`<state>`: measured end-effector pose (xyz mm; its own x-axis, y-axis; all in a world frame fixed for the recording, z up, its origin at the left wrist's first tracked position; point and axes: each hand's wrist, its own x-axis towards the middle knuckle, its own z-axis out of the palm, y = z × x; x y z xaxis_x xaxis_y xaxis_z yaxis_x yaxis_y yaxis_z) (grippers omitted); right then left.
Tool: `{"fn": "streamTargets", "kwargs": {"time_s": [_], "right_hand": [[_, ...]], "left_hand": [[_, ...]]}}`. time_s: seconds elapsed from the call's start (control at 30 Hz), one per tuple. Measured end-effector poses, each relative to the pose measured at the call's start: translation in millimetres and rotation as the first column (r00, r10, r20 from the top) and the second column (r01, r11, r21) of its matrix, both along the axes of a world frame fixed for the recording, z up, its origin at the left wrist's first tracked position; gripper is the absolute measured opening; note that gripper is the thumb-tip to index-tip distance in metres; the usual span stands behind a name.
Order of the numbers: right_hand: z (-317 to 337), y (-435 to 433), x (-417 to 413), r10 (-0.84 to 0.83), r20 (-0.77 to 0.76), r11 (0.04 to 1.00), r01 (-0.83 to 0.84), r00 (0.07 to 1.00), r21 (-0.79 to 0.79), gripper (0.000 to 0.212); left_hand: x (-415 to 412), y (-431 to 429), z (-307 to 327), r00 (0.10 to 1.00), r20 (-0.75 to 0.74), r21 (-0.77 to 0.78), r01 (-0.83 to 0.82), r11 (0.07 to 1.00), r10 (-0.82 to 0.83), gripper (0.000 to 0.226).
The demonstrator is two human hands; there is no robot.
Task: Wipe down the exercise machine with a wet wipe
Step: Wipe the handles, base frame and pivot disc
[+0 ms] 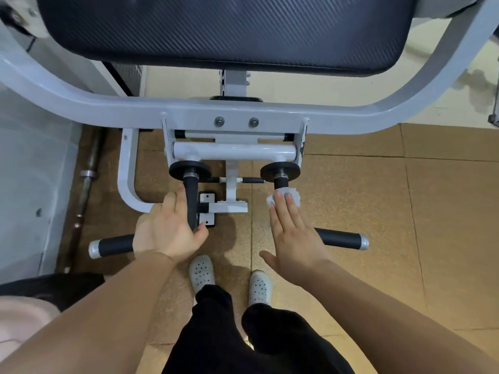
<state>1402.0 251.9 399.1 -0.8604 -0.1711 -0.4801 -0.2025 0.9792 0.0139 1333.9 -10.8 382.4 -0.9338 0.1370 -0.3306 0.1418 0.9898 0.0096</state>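
Note:
A white-framed exercise machine (189, 110) with a black padded seat (224, 28) stands in front of me. Two black foam handles stick out toward me below the frame. My left hand (167, 228) grips the left handle (191, 201), fingers and thumb curled round it. My right hand (293, 233) lies flat with straight fingers along the right handle (280, 182), pressing a crumpled white wet wipe (294, 197) against it under the fingertips. Most of that handle is hidden by the hand.
Horizontal black grips with silver end caps jut out at the left (110, 245) and right (343, 238). A steel barbell (87, 179) lies along the left wall. My white shoes (202, 272) stand on brown floor tiles.

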Motion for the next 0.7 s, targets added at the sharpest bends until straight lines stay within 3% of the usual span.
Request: {"fn": "streamTargets", "kwargs": {"time_s": [0.2, 0.37, 0.53, 0.7], "right_hand": [[-4.8, -11.0, -46.5, -0.037, 0.044, 0.999, 0.036, 0.998, 0.027, 0.102], [8.4, 3.4, 8.4, 0.004, 0.03, 0.995, -0.001, 1.0, -0.096, 0.106], [6.9, 22.2, 38.6, 0.103, 0.032, 0.994, -0.101, 0.994, -0.05, 0.102], [1.0, -0.6, -30.3, -0.043, 0.047, 0.999, 0.044, 0.998, -0.022, 0.109]], "left_hand": [[-0.5, -1.4, -7.3, 1.0, -0.001, 0.01, -0.015, 1.0, 0.015, 0.098], [0.2, -1.6, -5.0, 1.0, 0.005, 0.036, -0.022, 0.999, 0.022, 0.1], [1.1, -0.5, 0.5, 1.0, -0.01, 0.023, -0.02, 1.0, 0.021, 0.098], [1.6, 0.9, 1.2, 1.0, -0.003, 0.024, -0.028, 0.999, 0.028, 0.097]]}}
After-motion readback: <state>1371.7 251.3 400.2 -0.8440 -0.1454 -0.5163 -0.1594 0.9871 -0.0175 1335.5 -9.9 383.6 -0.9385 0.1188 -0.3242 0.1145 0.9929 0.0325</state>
